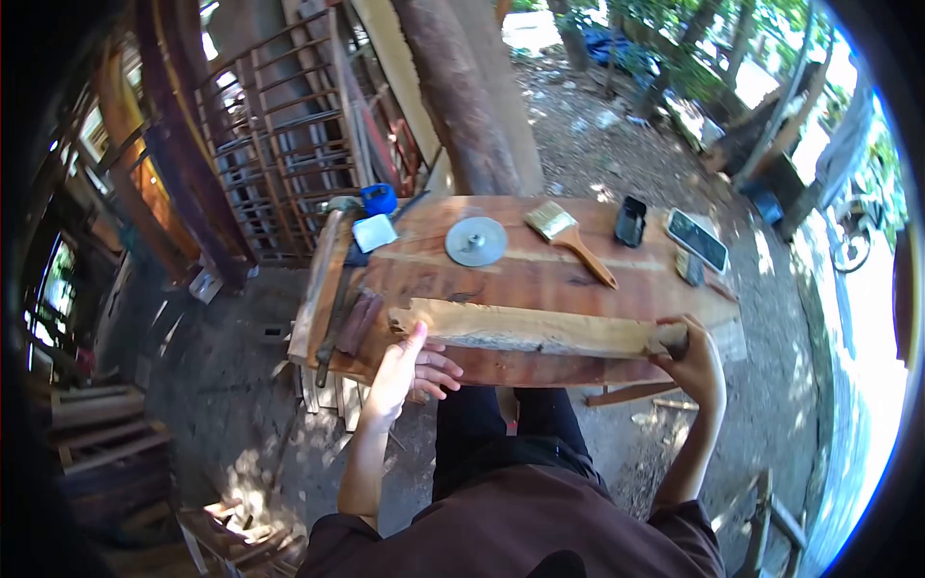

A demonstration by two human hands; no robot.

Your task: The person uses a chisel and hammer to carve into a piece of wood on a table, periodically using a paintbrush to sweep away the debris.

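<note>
A long pale strip of wood (540, 329) with a rough, bark-like lower edge lies across my front, over the near side of the wooden table (424, 275). My right hand (696, 358) is closed round its right end, thumb on the near face. At the other end, my left hand (412, 371) has its thumb against the wood and its fingers spread below the edge. Just left of that end rests a short reddish-brown wood piece (358, 323). Beyond the strip are a round metal disc (476, 241) and a wide paintbrush (578, 246) with a wooden handle.
A phone (698, 241), a black case-like object (631, 222) and a small block (690, 268) sit at the back right. A blue object (379, 199) and a white square (374, 232) lie back left. Stacked wooden frames (279, 116) stand beyond; stools flank me.
</note>
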